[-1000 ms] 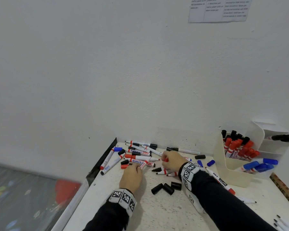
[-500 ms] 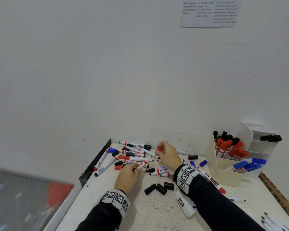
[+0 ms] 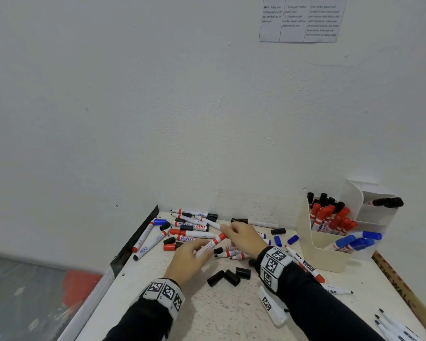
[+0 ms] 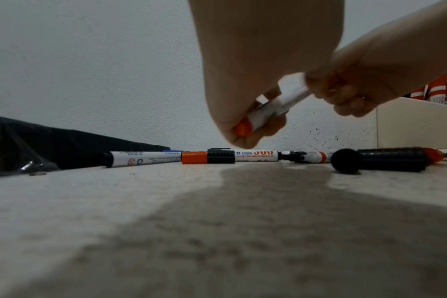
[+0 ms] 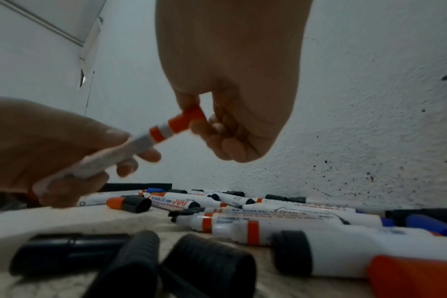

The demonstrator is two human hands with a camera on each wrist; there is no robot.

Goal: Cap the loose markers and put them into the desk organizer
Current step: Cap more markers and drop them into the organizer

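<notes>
My left hand [image 3: 202, 249] grips the white barrel of a red marker [image 3: 213, 242] just above the table. My right hand [image 3: 228, 230] pinches the red cap [image 5: 189, 119], which sits on the marker's far end. In the left wrist view the barrel [image 4: 276, 104] runs between both hands. Several loose markers [image 3: 194, 227] lie in a heap behind the hands, against the wall. The cream desk organizer [image 3: 322, 252] stands at the right, holding red, black and blue capped markers.
Three black caps [image 3: 228, 276] lie between my wrists, and blue caps [image 3: 284, 240] lie near the organizer. A black strip [image 3: 138, 242] lines the table's left edge. A wooden ruler [image 3: 399, 286] runs along the right edge. More markers [image 3: 394, 328] lie at the front right.
My left hand has lifted a red marker out of the heap. My right hand has brought the red cap from above down onto its end.
</notes>
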